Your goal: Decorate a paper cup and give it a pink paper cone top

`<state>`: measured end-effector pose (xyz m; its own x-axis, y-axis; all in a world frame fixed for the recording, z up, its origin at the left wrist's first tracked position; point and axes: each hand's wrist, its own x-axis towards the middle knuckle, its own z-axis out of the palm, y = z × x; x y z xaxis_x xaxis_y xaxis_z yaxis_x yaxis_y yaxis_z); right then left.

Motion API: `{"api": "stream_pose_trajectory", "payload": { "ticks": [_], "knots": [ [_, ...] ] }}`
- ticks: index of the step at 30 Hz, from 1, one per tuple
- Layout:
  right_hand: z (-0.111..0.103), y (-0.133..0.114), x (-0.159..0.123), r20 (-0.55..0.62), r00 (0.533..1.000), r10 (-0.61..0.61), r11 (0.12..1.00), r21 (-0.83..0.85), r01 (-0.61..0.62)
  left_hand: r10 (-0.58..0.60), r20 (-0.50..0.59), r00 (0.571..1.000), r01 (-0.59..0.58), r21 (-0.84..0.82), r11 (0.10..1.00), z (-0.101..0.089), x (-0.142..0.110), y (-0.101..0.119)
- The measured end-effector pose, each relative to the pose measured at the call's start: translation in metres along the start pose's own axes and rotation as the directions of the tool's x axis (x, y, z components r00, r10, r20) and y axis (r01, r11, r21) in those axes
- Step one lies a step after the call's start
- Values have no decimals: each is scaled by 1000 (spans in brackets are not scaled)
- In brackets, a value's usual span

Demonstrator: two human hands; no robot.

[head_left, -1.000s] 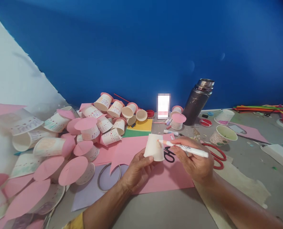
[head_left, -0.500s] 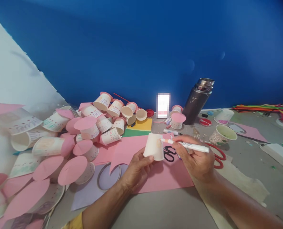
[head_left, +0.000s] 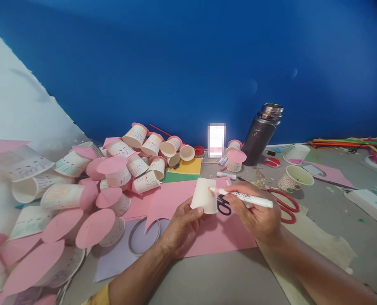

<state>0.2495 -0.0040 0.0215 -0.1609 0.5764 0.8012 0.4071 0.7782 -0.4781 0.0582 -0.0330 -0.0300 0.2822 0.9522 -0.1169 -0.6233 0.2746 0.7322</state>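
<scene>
My left hand [head_left: 185,224] grips a white paper cup [head_left: 202,198], held upside down with its wide rim toward me. My right hand [head_left: 260,214] is closed around a white acrylic marker [head_left: 251,199] with a pale orange tip. The tip touches the cup's side, where a faint orange patch shows. Beneath both hands lies a pink paper sheet [head_left: 220,237]. Black scissor handles [head_left: 224,205] rest on that sheet just behind the cup, partly covered by it and my right hand.
Decorated paper cups with pink discs [head_left: 96,228] are heaped on the left. A dark steel flask [head_left: 261,137] stands behind. To the right are red-handled scissors [head_left: 288,218], a patterned cup [head_left: 294,178], a white power strip [head_left: 370,207] and colourful pipe cleaners [head_left: 343,143].
My right hand and the marker have shifted slightly left and down, moving the tip further across the cup's side. The cup stays nearly in place in my left hand.
</scene>
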Motion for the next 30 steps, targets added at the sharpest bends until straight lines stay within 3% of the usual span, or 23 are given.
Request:
{"api": "stream_pose_trajectory", "payload": {
  "ticks": [11,30],
  "knots": [
    [-2,5,-3,-100,990,102,995,-14,-104,-26,19,999,28,-106,994,0,0,3],
    [-2,7,-6,-89,985,145,989,14,-145,-53,48,997,61,-174,983,-2,-1,2]
  ]
}}
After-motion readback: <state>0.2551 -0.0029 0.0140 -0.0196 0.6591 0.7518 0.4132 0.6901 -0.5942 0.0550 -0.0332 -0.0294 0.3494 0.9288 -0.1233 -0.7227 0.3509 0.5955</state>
